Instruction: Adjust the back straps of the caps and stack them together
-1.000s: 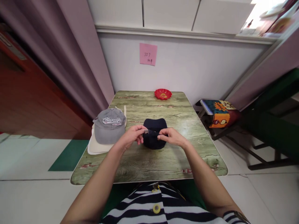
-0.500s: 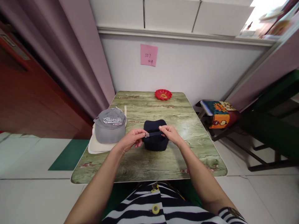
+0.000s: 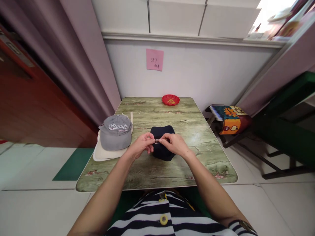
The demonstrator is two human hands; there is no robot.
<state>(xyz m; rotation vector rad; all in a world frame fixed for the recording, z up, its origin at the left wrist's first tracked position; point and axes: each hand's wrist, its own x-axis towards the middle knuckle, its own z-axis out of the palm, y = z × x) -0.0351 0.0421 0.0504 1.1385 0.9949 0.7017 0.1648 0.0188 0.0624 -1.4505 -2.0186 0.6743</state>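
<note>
A dark navy cap rests on the table in front of me, its opening and back strap turned my way. My left hand pinches the strap's buckle end at the left of the opening. With thumb and fingers, my right hand pinches the strap close beside the left fingertips. Most of the strap is hidden behind the fingers. To the left, a grey cap with white lettering lies stacked on a cream cap, apart from both hands.
The green wood-patterned table has a red scalloped dish near its back edge. Behind it, a pink note sticks to the wall. A dark green chair and a colourful printed bag stand at right.
My right hand has slid left along the strap, from its right side to the buckle end beside my left fingers. The left hand keeps its pinch.
</note>
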